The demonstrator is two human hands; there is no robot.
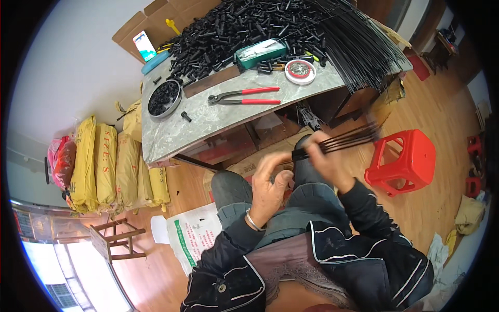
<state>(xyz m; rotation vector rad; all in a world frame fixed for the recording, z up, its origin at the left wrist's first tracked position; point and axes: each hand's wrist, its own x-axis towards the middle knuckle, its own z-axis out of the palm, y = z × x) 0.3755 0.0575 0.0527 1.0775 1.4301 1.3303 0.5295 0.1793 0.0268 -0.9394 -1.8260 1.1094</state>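
Above my lap, my right hand [328, 161] is closed around a bundle of thin black rods [351, 139]. The rods point to the right, and their far ends are smeared by motion. My left hand [269, 187] is curved at the bundle's dark near end, its thumb held apart from the fingers. Whether its fingertips touch that end is hard to make out. On the table edge ahead lie red-handled pincers [244, 96], beside a round dish of small black parts [165, 99] and one loose black plastic piece [186, 116].
A grey marbled table [208, 130] carries a heap of black plastic pieces [244, 26], long black rods [358, 49], a green box [261, 53] and a white round container [300, 72]. A red stool [403, 161] stands right; yellow sacks [106, 164] and a wooden stool [117, 240] are left.
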